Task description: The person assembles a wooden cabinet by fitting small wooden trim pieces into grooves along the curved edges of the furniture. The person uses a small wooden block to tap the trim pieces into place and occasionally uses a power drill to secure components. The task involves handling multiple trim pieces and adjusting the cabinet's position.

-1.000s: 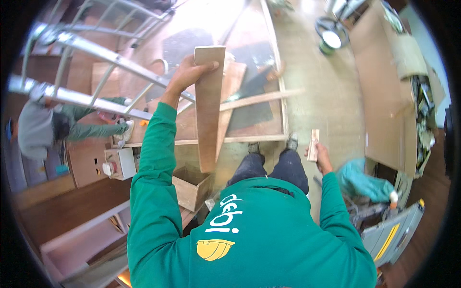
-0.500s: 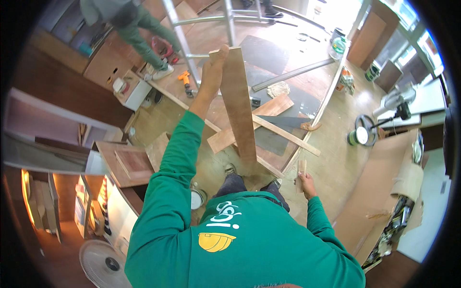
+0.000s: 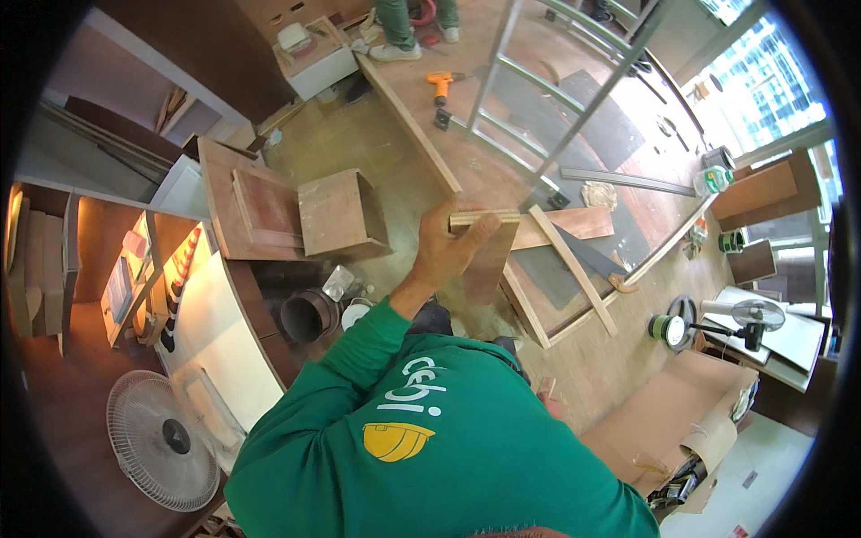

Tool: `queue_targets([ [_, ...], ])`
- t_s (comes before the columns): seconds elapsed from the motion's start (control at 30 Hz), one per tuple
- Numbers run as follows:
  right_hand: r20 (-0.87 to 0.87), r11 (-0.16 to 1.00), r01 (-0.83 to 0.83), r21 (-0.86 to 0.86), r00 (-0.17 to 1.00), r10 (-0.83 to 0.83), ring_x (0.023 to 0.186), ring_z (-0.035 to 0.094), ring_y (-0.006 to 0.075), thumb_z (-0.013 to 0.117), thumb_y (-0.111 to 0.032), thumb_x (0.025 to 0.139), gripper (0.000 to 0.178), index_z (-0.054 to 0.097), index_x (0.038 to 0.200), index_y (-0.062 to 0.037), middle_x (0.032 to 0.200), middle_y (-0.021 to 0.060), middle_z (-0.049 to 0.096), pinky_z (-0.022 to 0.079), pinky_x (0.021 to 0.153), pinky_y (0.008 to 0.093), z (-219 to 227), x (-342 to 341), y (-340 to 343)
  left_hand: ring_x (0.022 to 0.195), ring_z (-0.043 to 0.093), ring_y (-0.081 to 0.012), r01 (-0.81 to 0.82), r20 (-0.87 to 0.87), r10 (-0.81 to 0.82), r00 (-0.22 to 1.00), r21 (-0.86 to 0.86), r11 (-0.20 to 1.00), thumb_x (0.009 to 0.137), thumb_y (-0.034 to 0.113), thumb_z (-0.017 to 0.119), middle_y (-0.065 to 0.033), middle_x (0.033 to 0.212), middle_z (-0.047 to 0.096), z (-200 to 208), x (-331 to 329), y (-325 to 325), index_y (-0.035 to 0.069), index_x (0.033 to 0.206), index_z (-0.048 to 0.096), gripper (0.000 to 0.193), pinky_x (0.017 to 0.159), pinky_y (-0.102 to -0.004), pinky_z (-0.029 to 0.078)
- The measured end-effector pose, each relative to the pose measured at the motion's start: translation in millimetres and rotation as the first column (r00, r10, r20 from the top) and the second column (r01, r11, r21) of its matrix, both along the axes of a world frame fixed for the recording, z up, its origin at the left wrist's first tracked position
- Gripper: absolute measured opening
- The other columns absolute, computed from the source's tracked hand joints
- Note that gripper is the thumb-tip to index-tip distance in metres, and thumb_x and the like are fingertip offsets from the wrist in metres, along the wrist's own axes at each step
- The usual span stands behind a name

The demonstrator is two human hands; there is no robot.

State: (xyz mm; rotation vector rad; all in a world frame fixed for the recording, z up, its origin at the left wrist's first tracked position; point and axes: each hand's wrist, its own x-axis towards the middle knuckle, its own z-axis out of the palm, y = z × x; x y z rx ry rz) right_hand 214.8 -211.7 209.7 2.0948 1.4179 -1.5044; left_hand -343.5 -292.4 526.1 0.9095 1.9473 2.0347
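My left hand (image 3: 446,247) grips the top end of a long plywood board (image 3: 490,265). The board stands upright in front of me, and its layered end edge shows. Its lower end drops toward my feet and is blurred. Low beside my body, my right hand (image 3: 552,406) is mostly hidden by my sleeve. A short thin wood strip (image 3: 545,386) pokes up from it. Ahead lie a handsaw (image 3: 587,253) with a wooden handle, a narrow wood batten (image 3: 574,269) and a flat plywood strip (image 3: 574,226), the batten crossing over the strip.
An aluminium ladder (image 3: 529,76) stands ahead, with an orange drill (image 3: 440,85) to its left. Another person's legs (image 3: 395,25) show at the far left. A dark pot (image 3: 308,316), a small cabinet box (image 3: 339,213) and a fan (image 3: 163,439) are at left; cardboard (image 3: 673,403) lies right.
My left hand has lowered and drawn toward my body with the plywood board. My right hand has moved back beside my body. The view has turned left.
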Motion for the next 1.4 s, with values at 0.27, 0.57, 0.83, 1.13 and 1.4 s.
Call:
queue_targets([
  [0.27, -0.293, 0.983, -0.185, 0.017, 0.938, 0.182, 0.067, 0.068, 0.0218, 0.071, -0.039, 0.099, 0.043, 0.069, 0.104, 0.0036, 0.085, 0.0116, 0.072, 0.056, 0.063, 0.0390, -13.3, -143.1, 45.2, 0.081, 0.070, -0.0151, 0.034, -0.199, -0.078, 0.977, -0.217, 0.976, 0.088, 0.016, 0.093, -0.0087, 0.092, 0.074, 29.1, -49.1, -117.2, 0.001, 0.109, 0.074, 0.033, 0.072, -0.0305, 0.055],
  [0.57, -0.320, 0.975, -0.203, -0.087, 0.933, 0.166, 0.077, 0.075, 0.0287, 0.072, -0.040, 0.100, 0.051, 0.070, 0.113, 0.0090, 0.094, 0.0168, 0.074, 0.063, 0.069, 0.0435, -33.0, -238.7, 130.7, 0.089, 0.073, -0.0337, -0.450, -0.534, 0.143, 0.834, -0.505, 0.737, 0.102, 0.016, 0.075, -0.0145, 0.104, 0.073, 64.2, -65.8, -176.7, 0.005, 0.125, 0.074, 0.025, 0.081, -0.0385, 0.058],
  [0.83, -0.128, 0.894, -0.387, -0.226, 0.921, 0.367, 0.075, 0.074, 0.0323, 0.070, -0.036, 0.101, 0.044, 0.071, 0.114, 0.0067, 0.088, 0.0165, 0.074, 0.061, 0.065, 0.0461, -46.3, -266.6, 113.9, 0.099, 0.072, -0.0370, -0.762, -0.615, 0.476, 0.629, -0.367, 0.533, 0.102, 0.016, 0.072, -0.0158, 0.110, 0.073, 92.5, -137.3, -239.5, 0.005, 0.122, 0.073, 0.022, 0.085, -0.0402, 0.057],
  [1.13, -0.002, 0.109, -0.927, 0.360, 0.117, 0.993, 0.080, 0.075, 0.0328, 0.069, -0.043, 0.104, 0.050, 0.072, 0.112, 0.0063, 0.090, 0.0168, 0.076, 0.059, 0.062, 0.0450, -59.9, -378.4, 122.4, 0.104, 0.071, -0.0366, -0.784, -0.546, 0.576, 0.608, -0.295, 0.547, 0.097, 0.005, 0.072, -0.0134, 0.110, 0.073, 3.5, -269.7, -288.5, 0.010, 0.123, 0.075, 0.027, 0.087, -0.0432, 0.057],
  [1.4, -0.355, 0.887, -0.425, 0.180, 0.813, 0.462, 0.070, 0.071, 0.0265, 0.065, -0.028, 0.105, 0.036, 0.060, 0.121, 0.0042, 0.092, 0.0146, 0.070, 0.062, 0.060, 0.0427, -2.7, -570.7, 101.8, 0.102, 0.066, -0.0363, -0.792, -0.571, 0.554, 0.606, -0.369, 0.487, 0.094, -0.001, 0.070, -0.0104, 0.108, 0.070, -68.5, -331.5, -318.6, 0.012, 0.121, 0.074, 0.029, 0.088, -0.0454, 0.054],
])
